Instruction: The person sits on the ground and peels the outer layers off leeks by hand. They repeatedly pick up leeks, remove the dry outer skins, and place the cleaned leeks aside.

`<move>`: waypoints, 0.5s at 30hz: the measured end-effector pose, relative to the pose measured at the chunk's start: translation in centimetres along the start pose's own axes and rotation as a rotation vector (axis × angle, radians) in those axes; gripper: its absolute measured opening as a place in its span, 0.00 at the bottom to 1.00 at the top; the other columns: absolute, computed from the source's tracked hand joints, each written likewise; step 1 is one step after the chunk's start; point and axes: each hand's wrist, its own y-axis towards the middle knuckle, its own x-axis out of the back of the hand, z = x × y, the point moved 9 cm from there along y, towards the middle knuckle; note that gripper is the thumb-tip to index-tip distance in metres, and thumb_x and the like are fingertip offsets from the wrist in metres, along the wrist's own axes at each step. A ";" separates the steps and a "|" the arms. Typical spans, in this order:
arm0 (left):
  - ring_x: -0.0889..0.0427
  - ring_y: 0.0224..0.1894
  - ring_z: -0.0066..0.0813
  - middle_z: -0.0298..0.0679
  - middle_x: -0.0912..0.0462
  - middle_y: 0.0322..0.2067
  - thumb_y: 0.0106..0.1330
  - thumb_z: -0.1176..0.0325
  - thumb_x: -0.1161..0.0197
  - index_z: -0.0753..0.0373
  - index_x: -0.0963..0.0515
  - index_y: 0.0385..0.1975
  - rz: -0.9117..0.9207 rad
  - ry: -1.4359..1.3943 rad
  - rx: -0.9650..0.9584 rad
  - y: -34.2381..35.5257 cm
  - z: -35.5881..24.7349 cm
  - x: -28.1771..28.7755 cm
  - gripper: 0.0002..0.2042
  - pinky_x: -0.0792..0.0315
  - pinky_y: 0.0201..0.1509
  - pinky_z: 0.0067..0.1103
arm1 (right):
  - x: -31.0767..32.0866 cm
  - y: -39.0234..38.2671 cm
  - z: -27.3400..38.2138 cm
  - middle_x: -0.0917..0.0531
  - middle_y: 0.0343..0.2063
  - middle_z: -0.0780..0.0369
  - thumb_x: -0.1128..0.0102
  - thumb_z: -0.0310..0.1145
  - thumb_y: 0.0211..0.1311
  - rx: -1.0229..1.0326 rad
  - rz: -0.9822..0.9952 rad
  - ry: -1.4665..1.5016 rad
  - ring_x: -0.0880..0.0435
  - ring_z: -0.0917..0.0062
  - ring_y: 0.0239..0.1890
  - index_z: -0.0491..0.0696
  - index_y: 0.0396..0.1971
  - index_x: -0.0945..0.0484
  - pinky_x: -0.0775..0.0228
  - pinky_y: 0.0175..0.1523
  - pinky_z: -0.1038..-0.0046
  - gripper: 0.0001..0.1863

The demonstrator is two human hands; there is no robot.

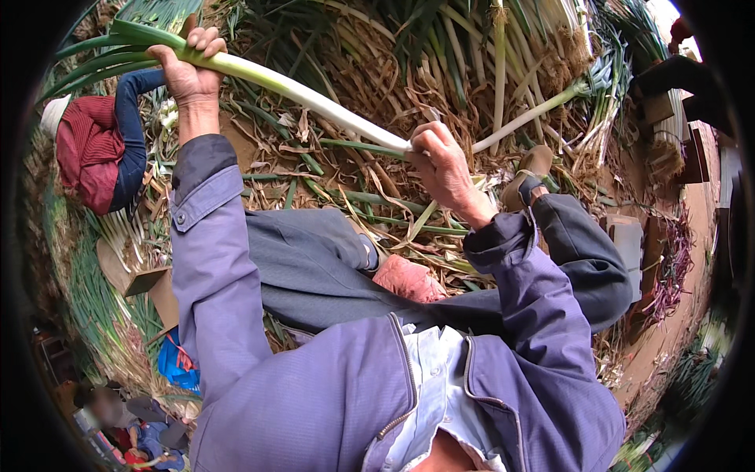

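Observation:
One long green onion [307, 96] stretches across in front of me, green leaves at the far left and a white stalk running to the right. My left hand [191, 72] is closed around it where the leaves meet the stalk. At the white end, my right hand [446, 169] pinches it; the fingers hide the very tip. Beyond my right hand a second green onion [535, 116] lies slanted on the pile. Dry peeled leaves [370, 169] and loose green ones cover the ground below both hands.
A big heap of green onions [448, 47] with roots rises ahead. A person in a red top [90, 149] bends at the left. Near my legs lies a pinkish-red cloth bundle [409, 279]. A blue bag [179, 362] sits by my left elbow, and purple strands [672, 267] lie at the right.

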 end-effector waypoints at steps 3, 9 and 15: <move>0.23 0.37 0.35 0.37 0.24 0.28 0.53 0.31 0.41 0.68 0.24 0.42 -0.311 0.277 -0.145 -1.6 1.1 2.0 0.38 0.25 0.47 0.34 | 0.7 -0.1 -1.4 0.24 0.31 0.54 0.41 0.19 0.57 -0.041 -0.073 0.024 0.23 0.60 0.32 0.41 0.34 0.28 0.29 0.37 0.67 0.07; 0.29 0.17 0.28 0.29 0.31 0.15 0.64 0.54 0.34 0.56 0.33 0.24 -0.750 0.296 0.071 -5.7 13.0 4.7 0.17 0.29 0.28 0.30 | 1.9 -1.3 -7.0 0.22 0.25 0.61 0.46 0.26 0.68 -0.427 -0.249 0.105 0.22 0.79 0.27 0.45 0.31 0.33 0.29 0.31 0.74 0.06; 0.38 0.12 0.21 0.27 0.38 0.12 0.69 0.57 0.39 0.58 0.32 0.27 -0.798 0.251 0.018 -4.6 14.3 6.4 0.15 0.41 0.16 0.23 | 2.8 -5.3 -9.0 0.25 0.23 0.64 0.52 0.28 0.72 -0.700 -0.458 0.907 0.24 0.81 0.21 0.46 0.32 0.36 0.19 0.32 0.74 0.07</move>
